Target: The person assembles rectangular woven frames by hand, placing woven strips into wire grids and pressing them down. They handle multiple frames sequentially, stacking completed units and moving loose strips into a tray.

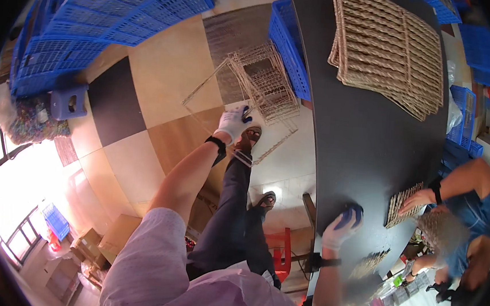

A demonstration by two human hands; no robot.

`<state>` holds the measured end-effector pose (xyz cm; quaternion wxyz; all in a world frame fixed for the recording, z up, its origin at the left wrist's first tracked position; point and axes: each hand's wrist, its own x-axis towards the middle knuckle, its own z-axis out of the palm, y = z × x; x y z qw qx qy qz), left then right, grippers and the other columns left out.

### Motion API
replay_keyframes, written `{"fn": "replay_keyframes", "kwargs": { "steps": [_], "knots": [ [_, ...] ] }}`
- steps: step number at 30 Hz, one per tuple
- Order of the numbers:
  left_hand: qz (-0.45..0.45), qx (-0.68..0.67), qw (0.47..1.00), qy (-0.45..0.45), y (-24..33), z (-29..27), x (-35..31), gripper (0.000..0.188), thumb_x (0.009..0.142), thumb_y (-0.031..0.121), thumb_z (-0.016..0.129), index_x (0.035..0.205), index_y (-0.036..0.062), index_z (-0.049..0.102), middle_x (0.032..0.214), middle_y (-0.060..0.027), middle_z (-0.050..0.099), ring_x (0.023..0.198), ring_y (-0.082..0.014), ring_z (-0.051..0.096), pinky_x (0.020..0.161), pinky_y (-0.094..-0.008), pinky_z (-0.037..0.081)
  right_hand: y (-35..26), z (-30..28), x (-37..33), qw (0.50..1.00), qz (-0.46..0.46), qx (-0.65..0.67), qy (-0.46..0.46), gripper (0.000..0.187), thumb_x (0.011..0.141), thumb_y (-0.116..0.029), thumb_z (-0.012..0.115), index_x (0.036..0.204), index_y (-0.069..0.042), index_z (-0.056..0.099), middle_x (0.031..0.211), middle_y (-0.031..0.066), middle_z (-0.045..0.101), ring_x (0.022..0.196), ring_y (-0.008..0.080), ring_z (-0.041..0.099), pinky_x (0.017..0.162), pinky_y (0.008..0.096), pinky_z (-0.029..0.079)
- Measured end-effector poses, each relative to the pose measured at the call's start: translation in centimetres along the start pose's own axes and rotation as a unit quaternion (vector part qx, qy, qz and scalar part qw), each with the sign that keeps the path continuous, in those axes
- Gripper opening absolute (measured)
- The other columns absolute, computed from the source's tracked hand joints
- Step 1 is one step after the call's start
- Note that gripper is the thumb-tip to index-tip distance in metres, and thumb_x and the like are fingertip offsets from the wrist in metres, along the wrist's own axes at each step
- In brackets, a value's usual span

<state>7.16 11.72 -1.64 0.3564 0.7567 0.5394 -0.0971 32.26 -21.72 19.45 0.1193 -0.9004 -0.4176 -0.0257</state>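
Note:
My left hand point(234, 123), in a white glove with blue fingertips, is stretched out over the floor. Its fingers are bent and apart, with no rail visible between them. A thin rectangular frame point(274, 146) surrounds this hand, tilted and partly blurred. Just beyond lies a stack of similar woven frames point(267, 86) on the floor. My right hand point(341, 228), gloved alike, is over the near part of the dark table point(360, 156). Its blue fingers are loosely spread, and nothing shows in them.
Woven panels point(391, 49) lie stacked on the far table. Across it, a co-worker's hand point(419, 200) rests on a small woven panel point(402, 207). Blue crates point(112, 10) stand far left, another crate point(290, 47) beside the table. A red stool point(283, 251) is near my legs.

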Motion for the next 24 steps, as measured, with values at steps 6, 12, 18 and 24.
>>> {"fn": "replay_keyframes", "kwargs": {
  "steps": [6,12,18,24],
  "knots": [
    [0.061,0.055,0.993,-0.088,1.7,4.9,13.0,0.054,0.088,0.043,0.057,0.129,0.0104,0.047,0.11,-0.0148,0.065,0.103,-0.032,0.061,0.086,-0.047,0.047,-0.1,-0.6,-0.8,0.998,0.053,0.002,-0.04,0.037,0.092,-0.022,0.05,0.121,0.002,0.047,0.128,0.0308,0.039,0.116,0.0484,0.043,0.095,0.0578,0.037],
    [0.003,0.17,0.985,-0.013,3.3,8.1,20.8,0.051,0.085,0.042,0.062,0.122,0.0095,0.05,0.117,-0.0161,0.058,0.114,-0.0339,0.053,0.094,-0.0498,0.04,2.3,-0.6,-4.0,0.995,0.091,0.002,-0.051,0.044,0.096,-0.02,0.044,0.129,0.008,0.039,0.129,0.0263,0.043,0.117,0.0396,0.048,0.097,0.0472,0.043],
    [0.143,0.032,0.989,0.022,0.8,9.5,12.7,0.042,0.085,0.031,0.06,0.12,0.0097,0.051,0.114,-0.0158,0.057,0.107,-0.0359,0.054,0.092,-0.0481,0.042,2.4,-0.7,-3.6,0.996,0.041,-0.015,-0.081,0.048,0.094,-0.028,0.047,0.129,0.005,0.04,0.126,0.0266,0.043,0.117,0.0416,0.045,0.097,0.0486,0.041],
    [0.132,-0.087,0.987,0.02,2.3,1.4,2.9,0.036,0.077,0.034,0.07,0.107,0.0163,0.063,0.101,-0.0095,0.065,0.102,-0.0322,0.06,0.094,-0.0434,0.045,-0.2,-0.6,-0.7,0.996,0.062,-0.011,-0.07,0.039,0.086,-0.025,0.055,0.119,-0.006,0.046,0.128,0.0265,0.041,0.118,0.047,0.039,0.096,0.062,0.031]
  ]
}}
